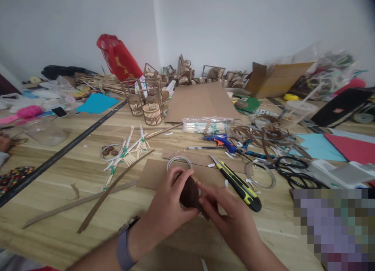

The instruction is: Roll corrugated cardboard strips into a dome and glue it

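Between my hands is a round, dark brown disc point(189, 192) that looks like a tightly wound strip, with a loose tail at its lower right. My left hand point(168, 198) wraps round it, thumb below and fingers over the top. At its right edge, my right hand point(227, 206) pinches the brown strip. Just beyond the left fingers, a white tape ring point(168, 164) rests on a cardboard sheet point(149, 173). A yellow and black utility knife point(238, 185) lies close to my right hand. Two long brown strips point(111, 191) lie to the left.
A blue glue gun point(219, 140), a pen point(205, 148), black scissors point(295, 171) and curled brown strips point(263, 132) lie ahead. Small stick baskets point(152, 114) stand farther back. Bamboo sticks point(131, 155) are scattered left. Another person's hand point(4, 142) shows at the left edge.
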Demonstrator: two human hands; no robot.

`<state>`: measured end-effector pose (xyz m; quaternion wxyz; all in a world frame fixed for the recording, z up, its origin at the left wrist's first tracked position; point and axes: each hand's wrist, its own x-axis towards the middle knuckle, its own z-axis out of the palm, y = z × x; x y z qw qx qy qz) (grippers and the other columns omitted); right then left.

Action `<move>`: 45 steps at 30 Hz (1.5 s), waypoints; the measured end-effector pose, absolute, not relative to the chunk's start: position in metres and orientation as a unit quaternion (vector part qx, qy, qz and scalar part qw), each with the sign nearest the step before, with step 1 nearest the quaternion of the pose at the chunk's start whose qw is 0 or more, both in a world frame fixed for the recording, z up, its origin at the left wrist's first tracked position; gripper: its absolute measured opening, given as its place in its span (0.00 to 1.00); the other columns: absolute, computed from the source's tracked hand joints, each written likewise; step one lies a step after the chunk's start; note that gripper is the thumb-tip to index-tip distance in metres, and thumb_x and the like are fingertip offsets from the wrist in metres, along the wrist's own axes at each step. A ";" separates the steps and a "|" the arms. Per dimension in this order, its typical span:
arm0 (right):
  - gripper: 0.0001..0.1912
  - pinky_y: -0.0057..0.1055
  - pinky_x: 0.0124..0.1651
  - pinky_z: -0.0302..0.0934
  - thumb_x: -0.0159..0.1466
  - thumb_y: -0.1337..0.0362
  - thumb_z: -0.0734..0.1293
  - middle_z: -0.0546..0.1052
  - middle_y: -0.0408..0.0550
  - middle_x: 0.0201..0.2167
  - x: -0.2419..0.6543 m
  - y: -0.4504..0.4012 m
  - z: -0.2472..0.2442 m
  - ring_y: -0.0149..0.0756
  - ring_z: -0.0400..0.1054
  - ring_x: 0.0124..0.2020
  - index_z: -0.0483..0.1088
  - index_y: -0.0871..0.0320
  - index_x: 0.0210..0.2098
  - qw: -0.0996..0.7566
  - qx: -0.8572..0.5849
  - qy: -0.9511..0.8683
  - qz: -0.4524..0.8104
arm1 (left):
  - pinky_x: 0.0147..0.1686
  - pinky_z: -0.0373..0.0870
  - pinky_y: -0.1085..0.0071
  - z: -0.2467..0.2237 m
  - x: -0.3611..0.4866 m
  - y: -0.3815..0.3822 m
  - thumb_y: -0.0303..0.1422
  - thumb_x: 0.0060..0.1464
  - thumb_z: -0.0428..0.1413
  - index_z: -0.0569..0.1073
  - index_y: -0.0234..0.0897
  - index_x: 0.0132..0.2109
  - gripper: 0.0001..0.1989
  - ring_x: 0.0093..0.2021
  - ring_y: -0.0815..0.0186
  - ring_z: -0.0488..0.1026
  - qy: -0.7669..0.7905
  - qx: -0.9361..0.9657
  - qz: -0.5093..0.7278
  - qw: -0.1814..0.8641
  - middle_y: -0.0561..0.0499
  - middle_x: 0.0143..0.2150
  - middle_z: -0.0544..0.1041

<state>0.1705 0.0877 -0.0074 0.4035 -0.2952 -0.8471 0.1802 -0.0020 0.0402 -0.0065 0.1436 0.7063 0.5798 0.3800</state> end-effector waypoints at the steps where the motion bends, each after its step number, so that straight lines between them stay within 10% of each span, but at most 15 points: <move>1: 0.12 0.27 0.27 0.63 0.66 0.67 0.62 0.76 0.40 0.21 0.171 0.088 -0.007 0.31 0.69 0.21 0.74 0.55 0.47 0.402 -0.293 -0.849 0.179 | 0.52 0.69 0.57 -0.007 -0.002 0.040 0.20 0.39 0.58 0.62 0.38 0.59 0.36 0.54 0.52 0.68 0.582 0.704 0.381 0.147 0.41 0.54 0.63; 11: 0.05 0.27 0.31 0.64 0.62 0.70 0.66 0.78 0.41 0.25 0.171 0.086 -0.003 0.31 0.71 0.26 0.73 0.55 0.32 0.441 -0.319 -0.817 0.191 | 0.52 0.69 0.55 -0.007 0.001 0.044 0.22 0.39 0.60 0.62 0.39 0.58 0.37 0.53 0.52 0.68 0.595 0.686 0.396 0.136 0.41 0.53 0.63; 45: 0.08 0.32 0.35 0.65 0.65 0.68 0.61 0.77 0.40 0.21 0.166 0.083 -0.007 0.34 0.72 0.23 0.71 0.54 0.31 0.420 -0.325 -0.842 0.096 | 0.51 0.71 0.54 -0.009 0.005 0.040 0.23 0.41 0.60 0.63 0.39 0.58 0.34 0.53 0.51 0.69 0.615 0.670 0.392 0.135 0.41 0.53 0.66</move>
